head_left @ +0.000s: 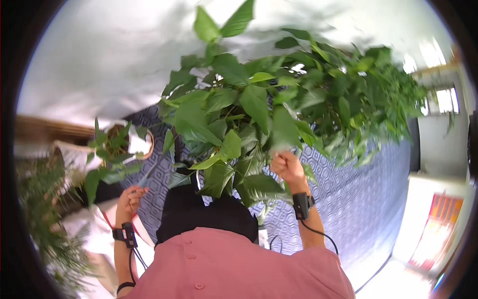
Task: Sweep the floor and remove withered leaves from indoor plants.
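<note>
A large leafy plant (254, 104) with broad green leaves fills the middle in front of me. My right hand (285, 167) is closed at its near right side, fingers pinched at the lower end of a motion-blurred leaf (285, 130). Out to the left, my left hand (131, 199) is closed around a slim grey-blue tool (146, 177), which points up and away toward the foliage. Blur hides the exact kind of tool. A black strapped device with a cable sits on each wrist.
More dense foliage (358, 94) spreads to the right. A smaller potted plant (112, 149) stands at the left, with feathery greenery (45, 214) nearer me. Blue patterned fabric (358, 194) lies beneath. A white cabinet (423, 219) is at far right; a pale wall (114, 60) rises behind.
</note>
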Motion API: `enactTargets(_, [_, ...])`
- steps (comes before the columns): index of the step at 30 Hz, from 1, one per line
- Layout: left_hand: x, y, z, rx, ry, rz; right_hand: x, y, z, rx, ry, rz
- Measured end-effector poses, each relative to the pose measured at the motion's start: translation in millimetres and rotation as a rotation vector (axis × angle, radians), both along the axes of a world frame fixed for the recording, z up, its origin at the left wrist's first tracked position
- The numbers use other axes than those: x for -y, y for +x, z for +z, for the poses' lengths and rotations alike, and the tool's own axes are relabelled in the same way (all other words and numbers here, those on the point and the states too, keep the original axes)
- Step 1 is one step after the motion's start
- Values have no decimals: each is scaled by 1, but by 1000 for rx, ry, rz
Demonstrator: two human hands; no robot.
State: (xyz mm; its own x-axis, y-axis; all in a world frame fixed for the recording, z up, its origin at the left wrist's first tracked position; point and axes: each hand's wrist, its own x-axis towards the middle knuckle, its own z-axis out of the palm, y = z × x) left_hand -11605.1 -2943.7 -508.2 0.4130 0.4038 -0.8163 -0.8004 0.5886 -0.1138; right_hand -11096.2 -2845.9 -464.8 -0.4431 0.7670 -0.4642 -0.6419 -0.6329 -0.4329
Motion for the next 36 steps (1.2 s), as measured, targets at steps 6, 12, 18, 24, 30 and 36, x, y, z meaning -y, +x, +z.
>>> enactTargets(6, [-16,-1,-2,138,-104,-15,208,72,-55,7,-139,-570])
enactTargets(12, [-16,14,6,314,-138,-229,406,-10,-109,-91,-369,-1057])
enactTargets(18, [6,6,-12,320,-85,-489,552,-113,-127,-68,-738,-1078])
enactTargets(24, [26,8,-25,213,-28,-649,654,-156,-119,161,-968,-1229])
enactTargets(30, [44,14,-40,147,-54,-763,695,-163,-122,276,-958,-1370])
enactTargets(36, [72,56,-20,27,-89,-769,705,-118,-120,185,-708,-1438])
